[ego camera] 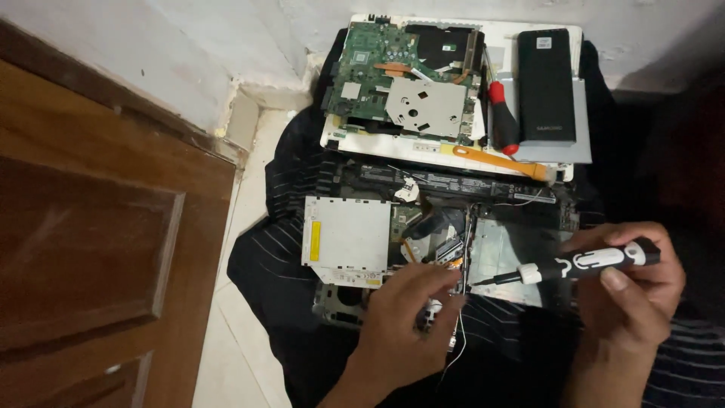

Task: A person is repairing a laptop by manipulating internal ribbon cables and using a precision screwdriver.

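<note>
An opened laptop base (pixel 513 253) lies on dark striped cloth, with a silver optical drive (pixel 346 238) at its left and a long black battery (pixel 453 183) along its far edge. My right hand (pixel 630 291) grips a black and white screwdriver (pixel 585 263), its tip pointing left at the chassis near the middle. My left hand (pixel 404 321) presses fingertips down on the base's near edge, beside the screwdriver tip.
Farther back, a white laptop cover (pixel 423 147) carries a green circuit board (pixel 377 68), a red-handled screwdriver (pixel 502 121), an orange pry tool (pixel 502 161) and a black slab (pixel 545 85). A wooden door (pixel 91 249) stands at left, white wall behind.
</note>
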